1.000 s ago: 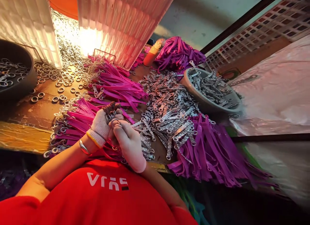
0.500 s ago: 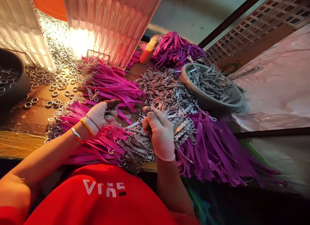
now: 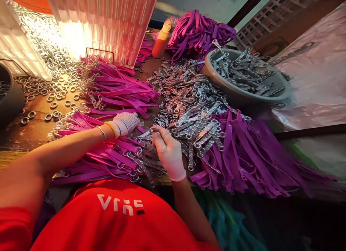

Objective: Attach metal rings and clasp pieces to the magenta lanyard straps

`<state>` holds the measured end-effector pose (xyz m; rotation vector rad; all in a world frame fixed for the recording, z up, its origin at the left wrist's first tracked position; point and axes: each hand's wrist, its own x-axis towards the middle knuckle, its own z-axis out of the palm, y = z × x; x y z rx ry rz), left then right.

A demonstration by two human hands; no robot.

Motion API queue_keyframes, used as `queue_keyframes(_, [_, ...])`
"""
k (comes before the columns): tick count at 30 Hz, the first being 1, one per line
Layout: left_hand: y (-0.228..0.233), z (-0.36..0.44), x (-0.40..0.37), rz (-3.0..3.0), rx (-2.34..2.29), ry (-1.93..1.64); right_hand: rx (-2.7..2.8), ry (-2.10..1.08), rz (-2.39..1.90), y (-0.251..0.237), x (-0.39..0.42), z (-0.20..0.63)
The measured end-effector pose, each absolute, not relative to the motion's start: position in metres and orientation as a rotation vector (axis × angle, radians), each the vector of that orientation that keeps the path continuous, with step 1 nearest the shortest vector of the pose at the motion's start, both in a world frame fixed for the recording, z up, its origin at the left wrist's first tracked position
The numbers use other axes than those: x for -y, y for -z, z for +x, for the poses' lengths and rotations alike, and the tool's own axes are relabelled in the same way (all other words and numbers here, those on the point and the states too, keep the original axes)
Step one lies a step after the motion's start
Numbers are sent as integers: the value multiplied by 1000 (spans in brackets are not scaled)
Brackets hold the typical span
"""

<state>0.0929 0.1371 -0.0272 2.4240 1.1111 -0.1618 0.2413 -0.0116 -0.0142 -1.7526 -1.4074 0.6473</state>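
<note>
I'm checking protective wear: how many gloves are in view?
2: one glove on the left hand, beside pink straps; another glove on the right hand, beside silver strips. Others may be hidden.

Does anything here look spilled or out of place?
Loose metal rings lie scattered across the table beside the dark bowl, and silver pieces are heaped beside the grey bowl; both could pass for spills, though that may be deliberate. The purple straps at lower right seem to trail past the table's edge. Nothing looks plainly broken.
</note>
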Motion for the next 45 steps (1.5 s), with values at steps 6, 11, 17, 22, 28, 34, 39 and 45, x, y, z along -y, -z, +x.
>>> queue_keyframes(6, [-4,46,-114,1918,-1051,-157,1582,-605,-1619,-1,13,225])
queue_keyframes(11, [-14,3,-72,1087,-909,-415,1811,-647,-1413,-8,6,199])
queue_keyframes(17, [-7,-6,-55,1059,-961,-513,2189,-355,-1611,-14,-6,177])
queue_keyframes(22, [-7,-7,-57,1468,-908,-555,2545,20,-1761,-17,-9,172])
queue_keyframes(28, [2,-4,-75,1774,-825,-432,2567,119,-1791,-4,-11,170])
queue_keyframes(34, [10,-4,-70,1632,-848,-521,2372,-142,-1770,-6,-16,176])
queue_keyframes(39, [18,-6,-60,1496,-909,-553,2445,-345,-1925,-17,-21,175])
queue_keyframes(45, [28,-7,-58,1551,-901,-551,2671,-172,-1939,-1,-20,170])
